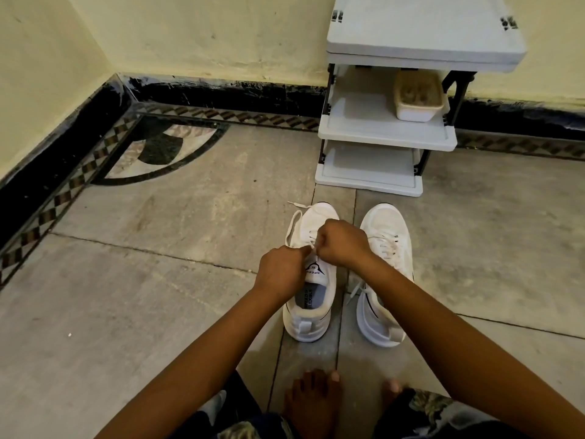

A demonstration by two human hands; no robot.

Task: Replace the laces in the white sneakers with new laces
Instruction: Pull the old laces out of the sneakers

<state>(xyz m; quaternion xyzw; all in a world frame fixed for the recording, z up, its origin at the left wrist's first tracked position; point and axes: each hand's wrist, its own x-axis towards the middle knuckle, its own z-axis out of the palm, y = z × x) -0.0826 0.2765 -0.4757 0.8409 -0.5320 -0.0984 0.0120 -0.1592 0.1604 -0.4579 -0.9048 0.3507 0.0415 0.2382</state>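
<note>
Two white sneakers stand side by side on the floor, toes pointing away from me. Over the left sneaker point(311, 308) both my hands work at the lacing. My left hand point(280, 269) pinches the white lace point(292, 221) near the tongue, and the lace loops out past the shoe's left side to a loose end by the toe. My right hand point(343, 242) is curled over the eyelets and pinches the same lace. The right sneaker point(384, 236) is laced, with a loose lace end hanging down its inner side.
A grey plastic shoe rack point(387, 134) stands against the wall just beyond the sneakers, with a small tub point(418, 98) on its middle shelf. My bare feet point(311, 403) are at the bottom. Stone floor spreads to the left, bounded by a black skirting.
</note>
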